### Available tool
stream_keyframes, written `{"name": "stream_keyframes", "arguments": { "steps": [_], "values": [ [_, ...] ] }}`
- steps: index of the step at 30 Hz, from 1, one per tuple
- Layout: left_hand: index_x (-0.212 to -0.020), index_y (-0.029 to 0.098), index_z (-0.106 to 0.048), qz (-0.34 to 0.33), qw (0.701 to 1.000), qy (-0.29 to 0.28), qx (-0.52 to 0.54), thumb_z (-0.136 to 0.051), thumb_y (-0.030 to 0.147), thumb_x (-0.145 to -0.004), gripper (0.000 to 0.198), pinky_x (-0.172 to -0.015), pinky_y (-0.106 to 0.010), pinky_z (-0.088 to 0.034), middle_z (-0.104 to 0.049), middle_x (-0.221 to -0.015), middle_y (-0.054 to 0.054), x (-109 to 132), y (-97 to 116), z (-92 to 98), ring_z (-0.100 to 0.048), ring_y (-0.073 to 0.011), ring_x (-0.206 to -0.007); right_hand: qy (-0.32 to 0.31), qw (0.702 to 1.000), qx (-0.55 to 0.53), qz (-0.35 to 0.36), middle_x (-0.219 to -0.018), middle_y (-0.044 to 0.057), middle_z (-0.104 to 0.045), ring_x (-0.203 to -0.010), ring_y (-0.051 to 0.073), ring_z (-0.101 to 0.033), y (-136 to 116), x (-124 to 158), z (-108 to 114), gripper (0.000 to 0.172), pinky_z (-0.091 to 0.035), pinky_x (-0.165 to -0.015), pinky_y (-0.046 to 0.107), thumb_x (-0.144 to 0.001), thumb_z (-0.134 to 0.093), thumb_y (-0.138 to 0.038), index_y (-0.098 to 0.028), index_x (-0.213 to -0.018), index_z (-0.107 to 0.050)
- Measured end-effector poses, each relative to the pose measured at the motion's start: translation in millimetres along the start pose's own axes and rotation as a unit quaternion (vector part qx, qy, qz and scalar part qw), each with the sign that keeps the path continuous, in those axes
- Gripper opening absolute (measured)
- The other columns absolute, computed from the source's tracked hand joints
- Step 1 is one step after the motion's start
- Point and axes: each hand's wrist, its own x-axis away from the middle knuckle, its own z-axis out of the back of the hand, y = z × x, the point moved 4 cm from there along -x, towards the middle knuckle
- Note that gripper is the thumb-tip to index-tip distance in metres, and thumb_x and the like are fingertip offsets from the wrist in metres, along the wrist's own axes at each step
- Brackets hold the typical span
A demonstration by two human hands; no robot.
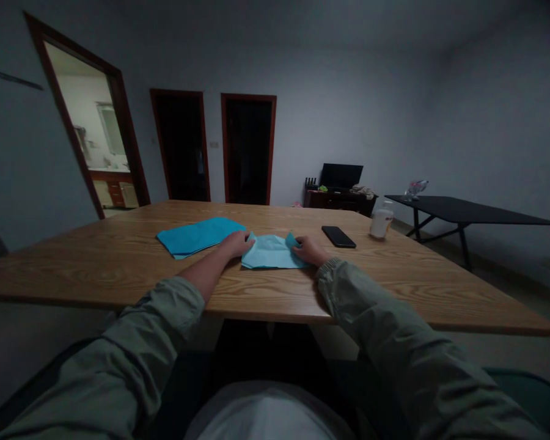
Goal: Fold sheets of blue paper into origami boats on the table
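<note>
A light blue sheet (271,253), paper or thin cloth, lies on the wooden table (266,293) in front of me, partly folded. My left hand (236,244) pinches its left edge between thumb and fingers. At the opposite edge, my right hand (310,250) grips a corner that is turned up and shows a darker blue. Just beyond my left hand rests a stack of brighter blue sheets (197,234), laid flat. Whether the held piece is paper or fabric, I cannot tell.
A black phone (338,236) lies right of my right hand. Farther right stands a whitish plastic bottle (382,222). Beyond the table are a black table (467,209) on the right and a dark cabinet (334,200) bearing a screen (341,175) by the wall.
</note>
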Motion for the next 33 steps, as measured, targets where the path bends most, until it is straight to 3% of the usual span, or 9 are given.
{"name": "stream_keyframes", "arguments": {
  "steps": [6,9,13,16,18,21,24,29,33],
  "values": [
    [-0.083,0.021,-0.066,-0.015,0.998,0.002,-0.065,-0.067,0.043,-0.071,0.025,-0.07,-0.028,-0.045,-0.07,-0.088,-0.007,2.4,6.0,-2.1,-0.063,-0.0223,-0.081,0.032,0.999,0.022,-0.027,-0.091,0.009,-0.071,-0.081,0.02,-0.063,-7.1,-0.8,0.3,0.022,-0.045,-0.074,0.027,-0.079,-0.053,-0.025,-0.015,-0.092,-0.068],
    [-0.089,0.019,-0.065,-0.033,0.998,0.044,0.029,-0.064,0.036,-0.074,0.023,-0.07,-0.028,-0.047,-0.071,-0.088,-0.006,-2.0,5.5,4.7,-0.064,-0.02,-0.08,0.062,0.996,-0.056,-0.022,-0.092,0.007,-0.071,-0.08,0.019,-0.064,-5.2,-3.6,7.6,0.026,-0.047,-0.072,0.026,-0.083,-0.048,-0.024,-0.015,-0.097,-0.067],
    [-0.09,0.017,-0.064,-0.081,0.968,0.145,0.187,-0.061,0.031,-0.075,0.021,-0.079,-0.029,-0.05,-0.072,-0.094,-0.005,-6.4,8.7,24.3,-0.065,-0.0183,-0.086,0.169,0.972,-0.164,0.026,-0.101,0.008,-0.071,-0.093,0.021,-0.064,-6.2,-3.4,33.5,0.028,-0.047,-0.083,0.031,-0.084,-0.047,-0.026,-0.016,-0.102,-0.066],
    [-0.086,0.017,-0.065,-0.098,0.952,0.149,0.249,-0.059,0.021,-0.072,0.016,-0.093,-0.034,-0.048,-0.07,-0.11,-0.009,-5.9,8.3,32.4,-0.064,-0.0203,-0.104,0.218,0.96,-0.166,0.061,-0.117,0.01,-0.067,-0.11,0.022,-0.06,-6.0,-0.3,48.9,0.025,-0.043,-0.095,0.035,-0.081,-0.05,-0.022,-0.018,-0.1,-0.066],
    [-0.083,0.017,-0.067,-0.103,0.962,0.096,0.232,-0.057,0.017,-0.07,0.016,-0.101,-0.037,-0.044,-0.068,-0.118,-0.009,-3.6,5.1,30.9,-0.061,-0.022,-0.114,0.184,0.968,-0.138,0.1,-0.122,0.009,-0.065,-0.114,0.022,-0.058,-5.3,1.7,48.0,0.022,-0.04,-0.1,0.037,-0.076,-0.054,-0.017,-0.019,-0.094,-0.067],
    [-0.08,0.018,-0.071,-0.086,0.983,-0.069,0.15,-0.055,0.013,-0.066,0.022,-0.107,-0.036,-0.039,-0.067,-0.121,-0.006,1.4,-5.1,16.0,-0.059,-0.0227,-0.117,0.025,0.986,-0.077,0.147,-0.109,0.007,-0.07,-0.105,0.022,-0.061,-2.6,6.7,28.7,0.023,-0.042,-0.096,0.033,-0.066,-0.059,-0.009,-0.02,-0.084,-0.069],
    [-0.076,0.018,-0.072,-0.052,0.978,-0.172,0.104,-0.051,0.013,-0.065,0.025,-0.105,-0.033,-0.041,-0.07,-0.114,-0.004,3.7,-13.9,1.1,-0.062,-0.0218,-0.113,-0.086,0.987,-0.062,0.121,-0.089,0.003,-0.072,-0.086,0.02,-0.064,1.5,13.0,11.5,0.025,-0.046,-0.084,0.028,-0.064,-0.059,-0.008,-0.02,-0.083,-0.071],
    [-0.116,0.014,-0.065,-0.053,0.994,-0.06,0.069,-0.051,0.022,-0.078,0.041,-0.097,-0.035,-0.048,-0.067,-0.118,-0.01,-1.1,-0.8,-3.9,-0.062,-0.024,-0.109,-0.086,0.989,-0.089,0.084,-0.071,0.001,-0.064,-0.067,0.015,-0.054,-6.8,11.4,8.4,0.02,-0.041,-0.064,0.024,-0.082,-0.05,-0.026,-0.015,-0.08,-0.068],
    [-0.138,0.011,-0.045,-0.106,0.991,-0.001,-0.083,-0.06,0.041,-0.081,0.066,-0.111,-0.038,-0.032,-0.046,-0.143,-0.017,8.3,25.6,-9.9,-0.042,-0.0286,-0.133,-0.054,0.995,-0.056,0.06,-0.073,0.002,-0.063,-0.063,0.013,-0.052,-14.4,8.2,5.5,0.03,-0.037,-0.059,0.023,-0.088,-0.05,-0.038,-0.015,-0.099,-0.065]
  ]
}}
